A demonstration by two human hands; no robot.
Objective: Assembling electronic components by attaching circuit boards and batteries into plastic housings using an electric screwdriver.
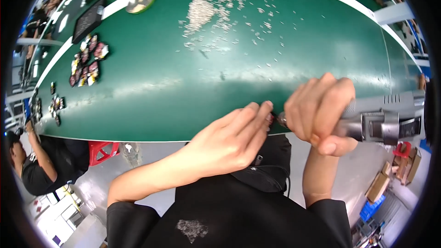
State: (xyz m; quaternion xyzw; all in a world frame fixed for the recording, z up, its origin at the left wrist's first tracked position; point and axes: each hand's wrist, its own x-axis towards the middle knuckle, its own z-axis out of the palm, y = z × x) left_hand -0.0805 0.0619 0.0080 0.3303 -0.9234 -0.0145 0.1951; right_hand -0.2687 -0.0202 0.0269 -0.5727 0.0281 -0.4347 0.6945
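Observation:
Close to the near table edge, my left hand (232,138) has its fingers pressed together round a small dark-red piece (271,118), mostly hidden by the fingertips. My right hand (321,110) is wrapped round the front of a grey handheld power tool (390,110) with vent slots. The tool lies level, its dark tip (281,120) pointing left at the red piece, close to my left fingertips. Whether tip and piece touch cannot be made out. Farther off on the green table (151,105) lies a heap of small pale metallic pieces (200,13), with several scattered to its right.
At the left lie a cluster of small dark-red, black and yellow parts (87,62) and a smaller group (57,104). A black tray (89,20) and a round shallow dish (141,0) stand at the far left. Another person (46,170) sits at left beside a red stool (102,152).

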